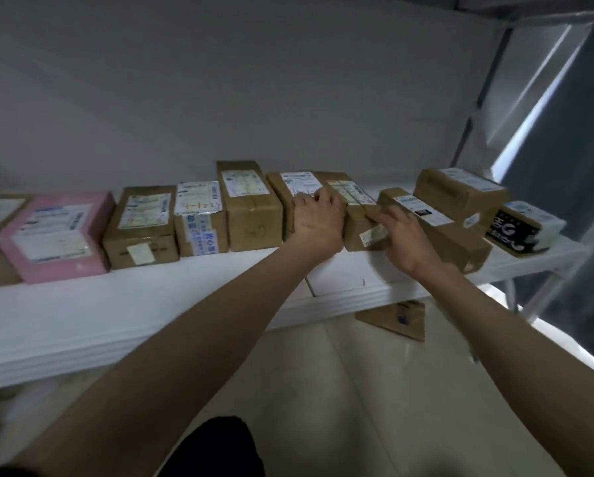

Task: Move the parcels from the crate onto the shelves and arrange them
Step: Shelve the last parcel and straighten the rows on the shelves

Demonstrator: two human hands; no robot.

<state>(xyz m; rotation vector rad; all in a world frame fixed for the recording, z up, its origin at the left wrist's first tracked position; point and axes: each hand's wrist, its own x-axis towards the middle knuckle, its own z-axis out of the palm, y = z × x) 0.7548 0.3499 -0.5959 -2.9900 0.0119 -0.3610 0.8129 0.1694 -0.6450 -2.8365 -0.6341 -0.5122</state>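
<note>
A row of labelled parcels stands on the white shelf (116,311). My left hand (318,220) lies over the front of a brown box (282,192), its fingers curled over the top edge near the label. My right hand (400,235) holds the right front corner of the neighbouring brown box (352,215), with its fingers reaching across the box's front. A long brown box (454,235) lies just right of that hand. The crate is out of view.
Left of my hands stand a tall brown box (251,208), a taped box (201,218), another brown box (140,228) and a pink parcel (58,235). At the right end sit a brown box (461,191) and a black-and-white parcel (521,228). A cardboard piece (399,320) shows below the shelf.
</note>
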